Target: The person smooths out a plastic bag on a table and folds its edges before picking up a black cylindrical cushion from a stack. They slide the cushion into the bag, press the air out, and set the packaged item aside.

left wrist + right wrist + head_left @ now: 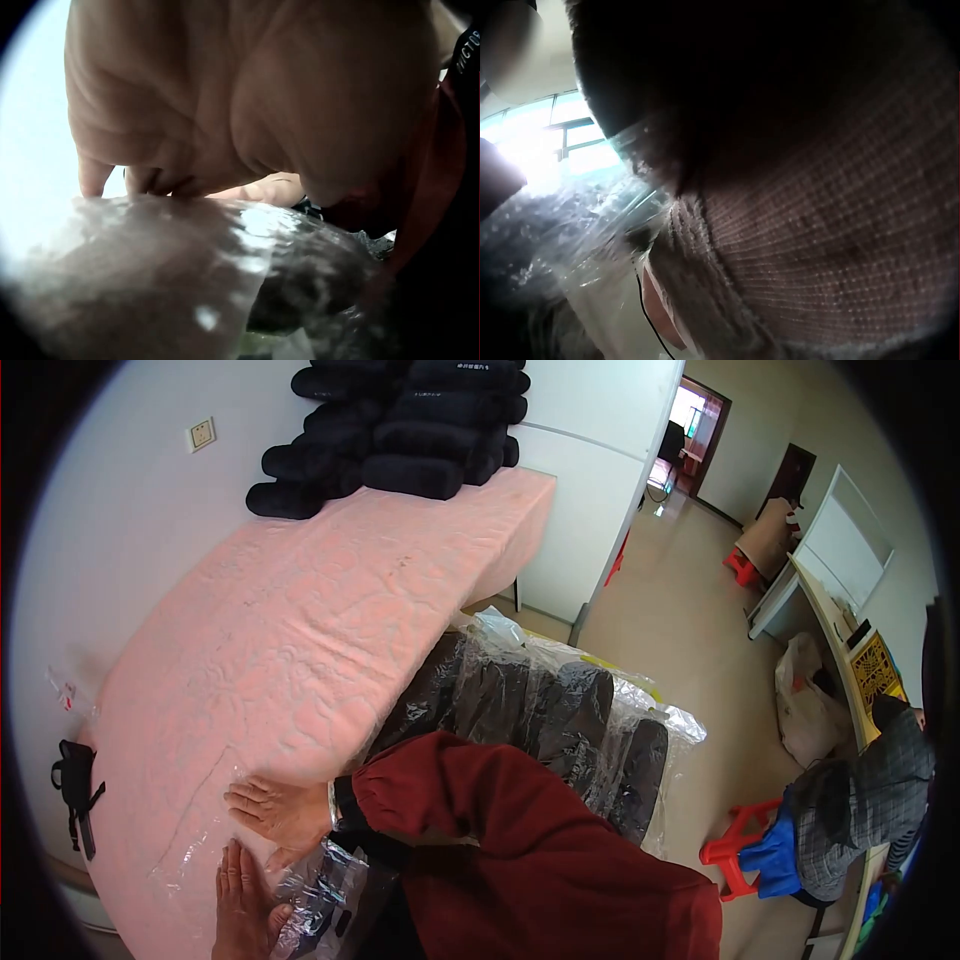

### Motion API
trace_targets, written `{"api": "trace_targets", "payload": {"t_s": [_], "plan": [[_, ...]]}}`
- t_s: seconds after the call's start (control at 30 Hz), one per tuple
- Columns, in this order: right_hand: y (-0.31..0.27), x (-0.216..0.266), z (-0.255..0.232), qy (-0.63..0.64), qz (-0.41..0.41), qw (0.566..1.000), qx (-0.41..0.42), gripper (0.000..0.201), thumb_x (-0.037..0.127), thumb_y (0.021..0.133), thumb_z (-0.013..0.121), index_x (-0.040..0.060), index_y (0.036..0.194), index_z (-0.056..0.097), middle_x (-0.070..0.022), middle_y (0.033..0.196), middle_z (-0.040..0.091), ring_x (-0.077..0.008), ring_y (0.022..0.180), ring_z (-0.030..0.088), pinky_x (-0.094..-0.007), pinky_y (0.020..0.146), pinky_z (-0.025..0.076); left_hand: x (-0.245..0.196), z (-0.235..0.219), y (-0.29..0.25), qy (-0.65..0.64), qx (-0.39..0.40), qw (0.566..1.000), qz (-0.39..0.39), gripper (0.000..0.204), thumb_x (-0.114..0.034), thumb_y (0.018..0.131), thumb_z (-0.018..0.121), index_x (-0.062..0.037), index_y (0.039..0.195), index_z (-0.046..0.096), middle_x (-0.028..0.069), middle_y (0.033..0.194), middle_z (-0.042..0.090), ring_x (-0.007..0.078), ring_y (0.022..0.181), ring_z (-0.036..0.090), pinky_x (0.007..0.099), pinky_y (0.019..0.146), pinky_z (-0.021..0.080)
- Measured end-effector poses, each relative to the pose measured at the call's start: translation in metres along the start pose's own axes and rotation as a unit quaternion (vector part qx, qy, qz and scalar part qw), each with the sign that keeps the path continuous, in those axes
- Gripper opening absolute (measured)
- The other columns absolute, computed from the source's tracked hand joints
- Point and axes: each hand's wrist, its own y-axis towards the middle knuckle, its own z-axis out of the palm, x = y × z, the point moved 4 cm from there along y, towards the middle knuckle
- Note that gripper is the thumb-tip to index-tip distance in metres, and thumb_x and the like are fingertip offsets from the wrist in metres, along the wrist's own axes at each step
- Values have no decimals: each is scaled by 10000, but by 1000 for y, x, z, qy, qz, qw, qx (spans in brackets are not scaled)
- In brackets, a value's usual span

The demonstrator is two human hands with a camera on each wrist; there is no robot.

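Note:
A clear plastic bag lies across the pink cloth at the table's near edge, its crumpled end hanging toward the person. My left hand rests on the plastic with straight fingers. Just beyond it my right hand is laid flat, palm down, fingers pointing left. From the left wrist, the palm arches over the shiny plastic, fingertips touching it. Dark material shows through the plastic there. The right wrist view is mostly dark, with ribbed cloth up close and crumpled plastic at its left.
Black cushions are stacked at the table's far end. Several dark cushions in clear bags stand beside the table. A white cabinet stands behind. At right, a person in a checked garment is by a red stool.

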Motion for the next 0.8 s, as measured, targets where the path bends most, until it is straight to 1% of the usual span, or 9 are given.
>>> {"api": "trace_targets", "payload": {"t_s": [0.1, 0.2, 0.23, 0.33, 0.4, 0.53, 0.63, 0.7, 0.8], "plan": [[0, 1, -1, 11, -3, 1000, 7, 1098, 754, 835, 430, -179, 1407, 341, -356, 1525, 274, -456, 1454, 241, -534, 1188, 171, 21, 8, -4, 16, 17, 999, -23, 925, -587, 960, 446, 103, 1510, 169, 354, 1557, 182, 500, 1449, 202, 527, 1190, 167], [-1, 5, -14, -4, -1, 998, 60, 1073, 705, 860, 481, -173, 1442, 275, -340, 1549, 237, -434, 1483, 186, -529, 1205, 139, 57, 7, -33, 80, 4, 990, -114, 935, -576, 949, 468, 99, 1514, 155, 347, 1567, 156, 490, 1459, 176, 522, 1193, 164], [-1, 5, -16, -1, -4, 998, 60, 1073, 705, 860, 481, -173, 1442, 275, -340, 1549, 237, -434, 1483, 186, -529, 1205, 139, 70, 10, -45, 80, 5, 990, -117, 935, -576, 949, 468, 99, 1514, 155, 347, 1567, 156, 490, 1459, 176, 522, 1193, 164], [-1, 1, -17, -6, 35, 997, 70, 1080, 701, 856, 504, -176, 1443, 274, -343, 1555, 219, -435, 1486, 171, -538, 1204, 130, 114, 15, -85, 104, -12, 974, -200, 932, -550, 936, 499, 97, 1513, 160, 342, 1566, 164, 491, 1452, 189, 524, 1191, 175], [-3, -8, -24, 5, 68, 995, 79, 1072, 678, 860, 533, -179, 1446, 267, -350, 1558, 201, -436, 1488, 156, -543, 1203, 118, 132, 20, -97, 107, -33, 973, -201, 929, -526, 928, 525, 97, 1513, 161, 340, 1565, 168, 493, 1447, 197, 523, 1188, 189], [-8, -19, -37, -49, 114, 987, 102, 1000, 604, 885, 570, -160, 1455, 268, -321, 1558, 237, -418, 1487, 168, -521, 1203, 127, 113, 15, -98, 98, -61, 965, -235, 930, -437, 876, 649, 119, 1484, 218, 348, 1543, 221, 487, 1427, 250, 511, 1172, 248], [-6, -23, -43, -114, 124, 976, 141, 964, 583, 910, 556, -157, 1454, 264, -333, 1552, 229, -418, 1484, 176, -517, 1197, 148, 104, 7, -93, 92, -69, 960, -255, 952, -509, 857, 650, 120, 1463, 272, 346, 1533, 247, 479, 1416, 288, 504, 1157, 271], [-1, -24, -50, -126, 203, 955, 175, 951, 581, 924, 546, -151, 1459, 258, -332, 1559, 208, -424, 1487, 164, -524, 1197, 147, 117, 16, -97, 80, -74, 961, -255, 1026, -647, 867, 581, 110, 1475, 249, 320, 1557, 223, 462, 1454, 228, 629, 1121, 254], [17, 7, -52, -123, 126, 975, 138, 947, 590, 934, 525, -148, 1462, 252, -332, 1562, 197, -430, 1488, 156, -527, 1197, 146, 113, 12, -99, 94, -63, 954, -276, 1040, -679, 872, 551, 108, 1481, 250, 330, 1554, 221, 477, 1444, 241, 597, 1133, 258]]}}
